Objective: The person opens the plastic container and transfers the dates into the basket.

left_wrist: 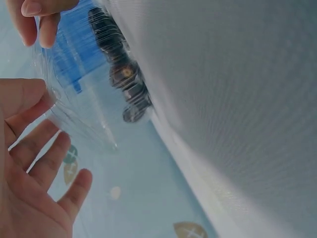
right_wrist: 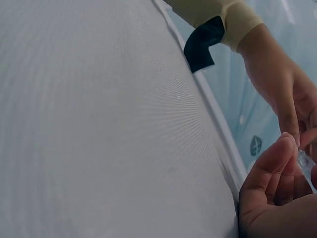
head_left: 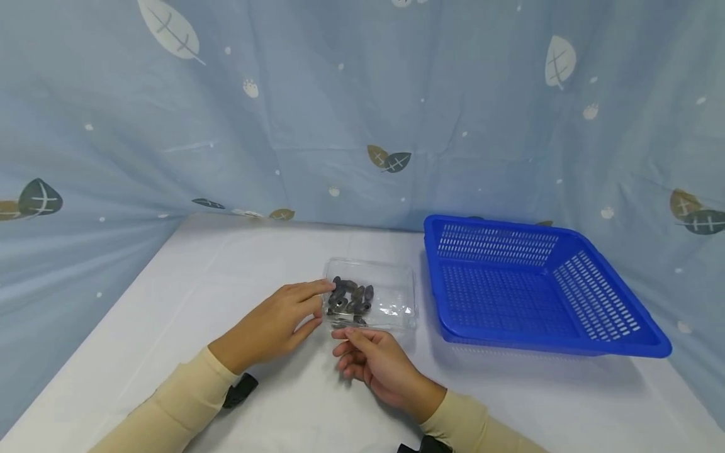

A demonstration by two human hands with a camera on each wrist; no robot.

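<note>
A clear plastic clamshell box lies on the white table, with several small dark, glossy oval pieces gathered in its left half. At the box's left side, my left hand pinches the edge with thumb and forefinger. The other fingers spread loosely in the left wrist view. My right hand is at the front left corner, thumb and forefinger pinching the front rim, its remaining fingers curled below. Seen from the left wrist, the dark pieces show through the clear wall. Fingers hide much of the box in the right wrist view.
Right of the box stands a large blue plastic basket with slotted sides. A white cloth covers the table. Behind and at both sides hangs a light blue curtain with a leaf pattern. Black straps sit at the wrists.
</note>
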